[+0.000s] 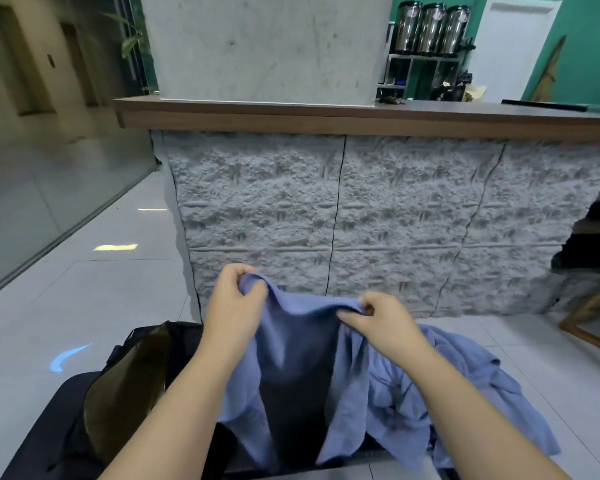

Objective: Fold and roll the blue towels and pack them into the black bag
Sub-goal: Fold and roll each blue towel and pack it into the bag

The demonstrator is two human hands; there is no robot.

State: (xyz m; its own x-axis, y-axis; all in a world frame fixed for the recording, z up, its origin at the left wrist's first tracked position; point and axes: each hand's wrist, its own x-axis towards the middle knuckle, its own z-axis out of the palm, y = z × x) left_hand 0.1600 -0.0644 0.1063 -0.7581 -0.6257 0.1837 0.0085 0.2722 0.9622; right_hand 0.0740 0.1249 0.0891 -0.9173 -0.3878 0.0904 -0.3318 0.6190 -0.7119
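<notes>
Hands are pinching one blue towel (291, 358) by its top edge, left hand (234, 299) and right hand (383, 318) apart, letting it hang flat for folding beside the open black bag (118, 393).

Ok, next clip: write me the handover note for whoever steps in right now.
Left hand: pinches one top corner of a blue towel.
Right hand: pinches the other top corner; the towel hangs unfolded between them.
More towels lie crumpled to the right.
Black bag lies open at lower left; no towel visible inside.
Done: one towel lifted and spread.
Left: fold and roll it, pack it, then do the rest of the pile.
</notes>
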